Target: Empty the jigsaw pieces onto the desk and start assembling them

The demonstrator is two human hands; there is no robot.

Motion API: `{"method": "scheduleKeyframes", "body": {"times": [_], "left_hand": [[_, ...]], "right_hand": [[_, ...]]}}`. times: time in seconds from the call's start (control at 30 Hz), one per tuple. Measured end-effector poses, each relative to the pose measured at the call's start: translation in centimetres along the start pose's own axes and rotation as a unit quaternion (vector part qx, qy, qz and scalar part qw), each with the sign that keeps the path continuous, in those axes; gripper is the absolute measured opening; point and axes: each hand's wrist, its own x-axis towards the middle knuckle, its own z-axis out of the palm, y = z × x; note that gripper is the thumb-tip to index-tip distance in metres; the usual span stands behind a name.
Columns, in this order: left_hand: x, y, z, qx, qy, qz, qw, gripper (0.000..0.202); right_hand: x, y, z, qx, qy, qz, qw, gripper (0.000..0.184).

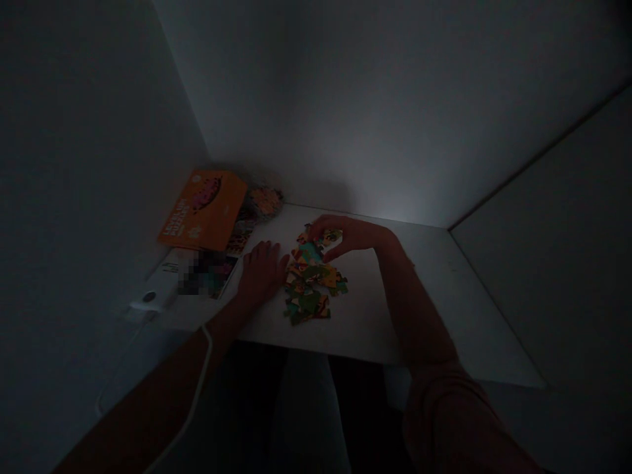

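A heap of colourful jigsaw puzzle pieces (309,301), mostly green, orange and teal, lies on the white table (365,316). My left hand (264,268) rests flat on the tabletop just left of the heap, fingers spread and holding nothing. Over the heap's far right side arches my right hand (353,234), its thumb and fingers curved but apart. A teal piece (310,252) sits close to those fingertips, and I see no piece clearly gripped. The dim light hides finer detail.
An orange puzzle box (210,207) leans at the back left. Beside it is a clear bag of pieces (265,199), with printed sheets (224,273) below. A white cable (205,368) crosses my left forearm. Walls enclose the table's back and left.
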Motion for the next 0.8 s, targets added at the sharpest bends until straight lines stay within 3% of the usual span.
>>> {"method": "scheduleKeyframes", "body": {"times": [0.07,0.2,0.27,0.4,0.53,0.6,0.7,0.8], "left_hand": [[0.0,0.1,-0.2,0.000,-0.006,-0.001,1.000,0.065],[-0.1,0.3,-0.3,-0.008,-0.008,-0.008,1.000,0.066],[-0.1,0.3,-0.3,-0.008,-0.008,-0.012,1.000,0.067],[-0.1,0.4,-0.3,-0.005,-0.017,-0.014,1.000,0.071],[-0.1,0.5,-0.5,-0.011,-0.024,-0.020,0.999,0.074],[-0.2,0.5,-0.6,-0.014,-0.022,-0.015,1.000,0.074],[-0.2,0.4,-0.7,-0.017,-0.024,-0.015,0.999,0.075],[-0.2,0.5,-0.8,-0.016,-0.026,-0.017,0.999,0.074]], "right_hand": [[0.4,2.2,1.2,0.012,-0.028,0.050,0.998,0.060],[1.2,5.5,3.4,-0.094,0.086,0.163,0.978,0.056],[1.5,6.4,4.2,-0.182,0.098,0.204,0.957,0.057],[1.8,6.7,4.9,-0.278,0.065,0.232,0.930,0.046],[1.9,6.4,4.9,-0.307,0.061,0.213,0.926,0.025],[1.9,6.6,4.9,-0.301,0.068,0.208,0.928,0.032],[1.8,7.4,5.1,-0.279,0.077,0.214,0.933,0.060],[1.6,8.3,5.4,-0.265,0.080,0.221,0.935,0.065]]}}
